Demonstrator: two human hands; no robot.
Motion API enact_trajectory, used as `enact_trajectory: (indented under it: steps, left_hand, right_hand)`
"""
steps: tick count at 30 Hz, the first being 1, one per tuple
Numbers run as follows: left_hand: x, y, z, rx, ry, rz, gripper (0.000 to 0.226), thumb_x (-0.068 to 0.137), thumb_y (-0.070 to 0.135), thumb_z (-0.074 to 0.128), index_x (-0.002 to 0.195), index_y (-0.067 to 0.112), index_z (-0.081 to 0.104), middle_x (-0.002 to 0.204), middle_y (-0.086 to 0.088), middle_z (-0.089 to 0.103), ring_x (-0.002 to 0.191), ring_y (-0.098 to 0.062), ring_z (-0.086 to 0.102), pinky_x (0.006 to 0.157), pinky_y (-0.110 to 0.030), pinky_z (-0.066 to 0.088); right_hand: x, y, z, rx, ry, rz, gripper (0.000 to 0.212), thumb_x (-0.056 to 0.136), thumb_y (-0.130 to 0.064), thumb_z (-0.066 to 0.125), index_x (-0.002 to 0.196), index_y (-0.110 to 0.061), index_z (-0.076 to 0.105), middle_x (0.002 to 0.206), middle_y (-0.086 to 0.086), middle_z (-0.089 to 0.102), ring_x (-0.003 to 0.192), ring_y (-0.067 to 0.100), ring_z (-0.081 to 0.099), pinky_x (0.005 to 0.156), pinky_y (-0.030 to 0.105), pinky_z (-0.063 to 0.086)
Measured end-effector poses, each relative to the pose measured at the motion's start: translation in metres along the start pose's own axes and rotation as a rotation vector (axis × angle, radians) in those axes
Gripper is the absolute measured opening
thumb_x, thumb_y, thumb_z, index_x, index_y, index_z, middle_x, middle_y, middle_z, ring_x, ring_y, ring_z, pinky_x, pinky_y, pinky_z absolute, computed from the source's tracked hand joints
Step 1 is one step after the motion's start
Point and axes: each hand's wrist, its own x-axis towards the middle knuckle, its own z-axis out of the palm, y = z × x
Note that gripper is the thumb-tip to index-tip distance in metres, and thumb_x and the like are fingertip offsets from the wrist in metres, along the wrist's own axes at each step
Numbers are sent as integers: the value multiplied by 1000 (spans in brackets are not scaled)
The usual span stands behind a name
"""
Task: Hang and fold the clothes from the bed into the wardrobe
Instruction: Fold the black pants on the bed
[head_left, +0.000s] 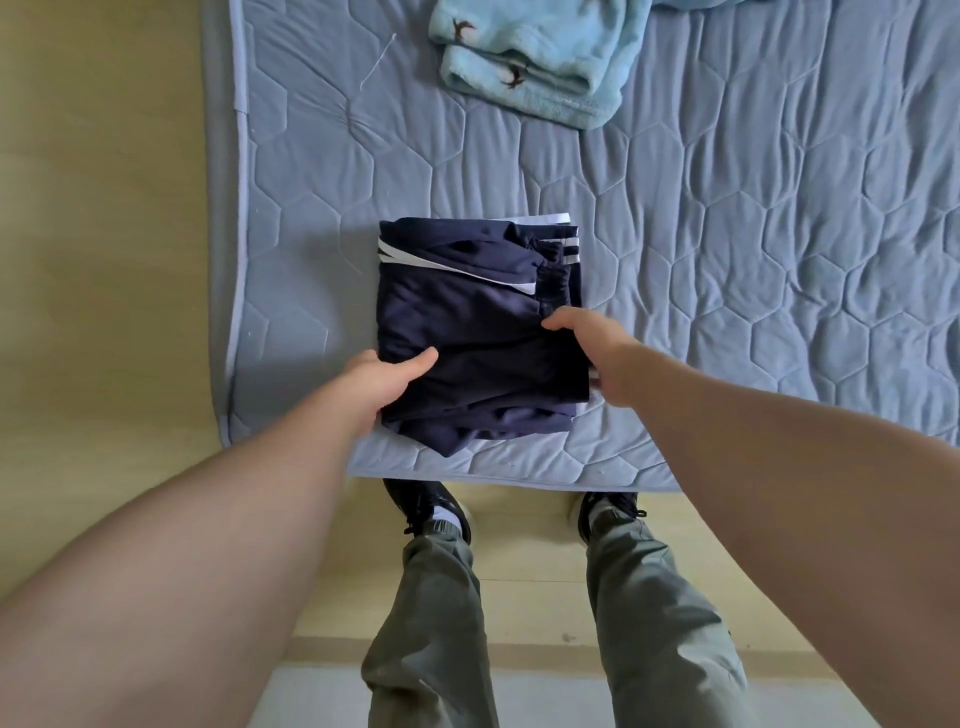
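Near the foot corner of the bed (727, 260), right at the edge closest to the person, sits the navy garment (478, 332), folded into a squarish bundle with white stripes showing along the top. The left hand (387, 382) is on its near-left corner, thumb lying on top of the cloth and the fingers tucked under the edge, so it looks clamped on the fold. The right hand (597, 353) is on the right edge, fingers curled in against the side of the bundle; can't really tell if they're under it or just pressing.

My guess is this is the pick-up: the fold looks done and it's about to be lifted for the wardrobe, which isn't in view. To do it well, I'd slide both hands properly underneath and lift flat, because the bottom layers are already fanning out a bit at the near edge and slippery sportswear like this tends to unfold if you grab only the top. Keep it level and don't pinch one corner.

Further up the bed there's a light blue fleece piece (535, 57), also folded, well apart from the navy one, so nothing's crowding it. Nothing blocks the lift itself. The person's legs and shoes (431, 512) are tight against the bed, so they need to step back or turn before carrying it off.
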Motion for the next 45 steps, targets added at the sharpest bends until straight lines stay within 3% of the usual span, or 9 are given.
enact_trajectory:
  steps: [5,11,17,23,27,30,34,40,45]
  left_hand:
    - [-10,-15,-5,-269,-133,53,66,71,51,88,123,19,65,117,-1,74,108,-23,70,103,-44,53]
    - [-48,5,-39,-367,-96,169,63,68,66,82,114,23,70,109,0,77,97,-23,75,95,-42,57]
    - [-146,36,-97,-431,-12,162,46,82,67,70,97,25,66,101,6,73,79,-12,75,56,-24,57]
    - [-278,30,-171,-569,56,135,68,82,69,67,120,12,63,115,-3,71,103,-23,70,93,-43,58]
    - [-363,11,-223,-705,132,135,61,85,72,61,105,15,62,103,-3,71,93,-22,69,70,-35,59]
    - [-425,-9,-260,-826,185,167,64,87,72,58,111,13,66,103,-6,76,95,-27,73,81,-39,61]
    - [-499,-42,-301,-1033,231,259,58,85,63,70,112,11,70,100,-7,79,93,-28,76,83,-43,62]
    - [-602,-111,-337,-1394,231,566,44,84,36,79,122,14,73,124,-10,72,113,-32,70,106,-48,50]
    - [-652,-161,-376,-1555,171,660,57,70,36,83,118,7,72,120,-14,71,106,-39,71,87,-49,57]
  right_hand:
    - [-5,3,1,74,-141,-18,52,71,-48,83,115,-21,72,103,1,78,93,22,76,90,39,59]
    - [-47,-22,17,92,8,-131,50,74,-46,80,113,-20,64,105,4,75,92,25,75,89,47,60]
    - [-159,-84,28,131,-6,-122,32,80,-35,79,103,-14,70,89,9,79,78,30,77,78,50,62]
    - [-311,-140,50,94,-101,-167,35,82,-29,75,112,-12,71,97,15,78,86,35,76,80,56,60]
    - [-410,-169,81,-5,-200,-299,34,80,-25,78,110,-11,71,92,14,78,79,34,76,74,53,62]
    - [-480,-185,107,-105,-268,-398,38,79,-24,78,113,-11,70,92,13,78,79,33,76,76,51,62]
    - [-565,-205,142,-190,-416,-531,31,79,-24,77,106,-10,70,78,13,77,68,34,75,58,47,61]
    - [-695,-214,205,-372,-721,-702,31,83,-28,72,109,-10,72,95,16,77,83,39,75,79,59,60]
    - [-789,-200,273,-457,-876,-818,32,83,-24,73,109,-6,73,97,18,77,82,37,75,86,57,58]
